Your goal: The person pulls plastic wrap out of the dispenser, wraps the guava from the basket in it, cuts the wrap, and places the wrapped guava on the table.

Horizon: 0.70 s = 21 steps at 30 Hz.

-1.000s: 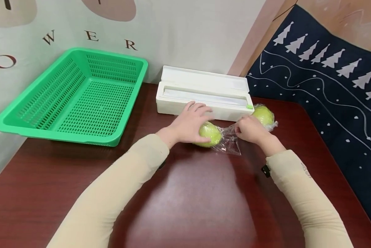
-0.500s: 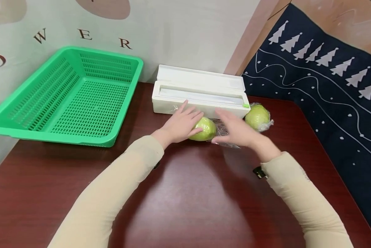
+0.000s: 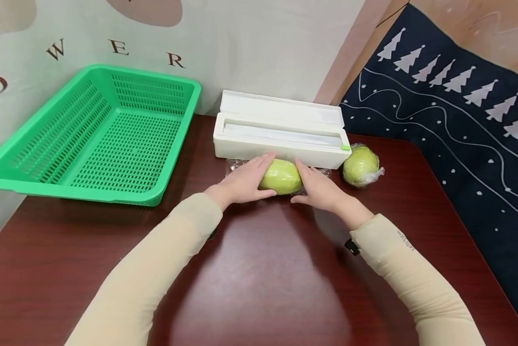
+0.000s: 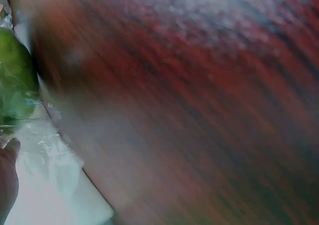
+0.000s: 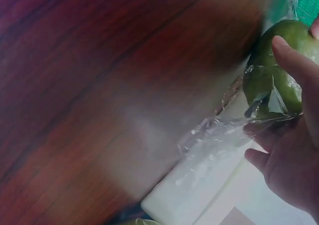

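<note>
Between my two hands sits a green fruit (image 3: 281, 177) in clear cling film, on the dark red table right in front of a white box. My left hand (image 3: 246, 180) touches its left side with fingers nearly straight. Against its right side lies my right hand (image 3: 321, 190), also with extended fingers. Loose film (image 5: 209, 133) sticks out from the fruit beside the right fingers in the right wrist view. Only a fingertip and part of the wrapped fruit (image 4: 15, 78) show at the edge of the left wrist view.
Behind the hands stands a white cling film dispenser (image 3: 280, 149), lid up, with a green tab at its right end. Another film-wrapped green fruit (image 3: 360, 165) rests at its right. A green slotted basket (image 3: 178, 144) occupies the left back of the table.
My right hand has come in from the film's right end to the fruit's right side, its fingers straightening. The fruit has shifted slightly left and back, turning, toward the box.
</note>
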Tool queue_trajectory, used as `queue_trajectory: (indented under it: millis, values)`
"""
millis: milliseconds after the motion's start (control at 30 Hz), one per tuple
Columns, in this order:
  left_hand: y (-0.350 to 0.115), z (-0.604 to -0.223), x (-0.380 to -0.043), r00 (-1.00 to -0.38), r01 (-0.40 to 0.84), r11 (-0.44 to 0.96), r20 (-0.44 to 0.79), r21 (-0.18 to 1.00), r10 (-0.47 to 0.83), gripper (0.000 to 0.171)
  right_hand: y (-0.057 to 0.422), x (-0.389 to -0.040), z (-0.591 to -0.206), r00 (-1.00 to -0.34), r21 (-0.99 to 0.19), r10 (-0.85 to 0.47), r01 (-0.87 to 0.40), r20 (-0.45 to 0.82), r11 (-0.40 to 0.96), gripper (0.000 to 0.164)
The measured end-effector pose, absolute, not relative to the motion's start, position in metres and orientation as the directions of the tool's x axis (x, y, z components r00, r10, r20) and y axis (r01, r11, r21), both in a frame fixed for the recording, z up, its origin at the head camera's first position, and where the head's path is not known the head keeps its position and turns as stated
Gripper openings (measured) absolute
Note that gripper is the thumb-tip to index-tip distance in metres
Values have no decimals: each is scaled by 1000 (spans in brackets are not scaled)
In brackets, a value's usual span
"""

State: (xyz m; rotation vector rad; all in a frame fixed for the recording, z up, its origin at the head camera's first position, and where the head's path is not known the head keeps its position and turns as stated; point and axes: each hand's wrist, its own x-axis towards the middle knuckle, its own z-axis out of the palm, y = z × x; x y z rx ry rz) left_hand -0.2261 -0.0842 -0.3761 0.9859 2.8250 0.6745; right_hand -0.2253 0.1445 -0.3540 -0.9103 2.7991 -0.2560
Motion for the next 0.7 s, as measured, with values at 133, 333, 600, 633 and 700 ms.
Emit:
queue_trajectory:
  millis: [133,333,600,633,700]
  values:
    - [-90,-378,-226,-833,511,756,20,410,552,97,143,-226,-354,-805,-215,-585,-556,-102,803,93]
    - [-86,-374,-223,-881,395,793,-55,464,471,98,139,-226,-355,-829,-247,-549,-513,-108,822,88]
    - [-81,-373,-225,-923,201,786,-156,584,352,104,138,-225,-352,-839,-252,-528,-487,-129,836,82]
    - [-81,-374,-225,-923,185,776,-164,603,348,104,138,-225,-352,-839,-255,-529,-487,-130,835,81]
    - [-80,-375,-225,-921,155,742,-176,652,348,101,139,-225,-352,-838,-264,-529,-485,-131,834,79]
